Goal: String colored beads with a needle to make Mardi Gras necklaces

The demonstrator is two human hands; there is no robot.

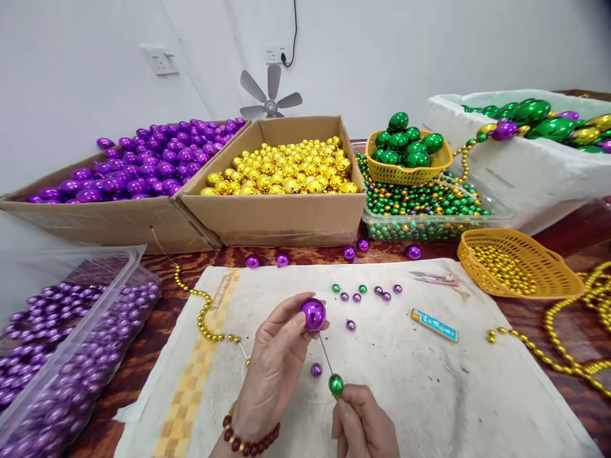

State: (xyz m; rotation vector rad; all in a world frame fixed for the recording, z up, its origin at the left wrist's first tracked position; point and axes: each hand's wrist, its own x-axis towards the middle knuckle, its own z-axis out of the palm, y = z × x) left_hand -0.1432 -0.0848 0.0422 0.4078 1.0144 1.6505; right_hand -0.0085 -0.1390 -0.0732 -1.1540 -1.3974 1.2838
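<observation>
Count: left hand (282,348) gripping one purple ball (312,315), right hand (365,421) pinching one green ball (336,383), one wire (326,354) between

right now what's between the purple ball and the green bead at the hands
In the head view, a thin, straight needle-like rod spans the gap between the held purple ball and the green bead.

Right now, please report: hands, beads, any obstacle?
Left hand holding large purple bead. Right hand closed at green bead, thin rod between beads. Small purple bead between hands.
</observation>
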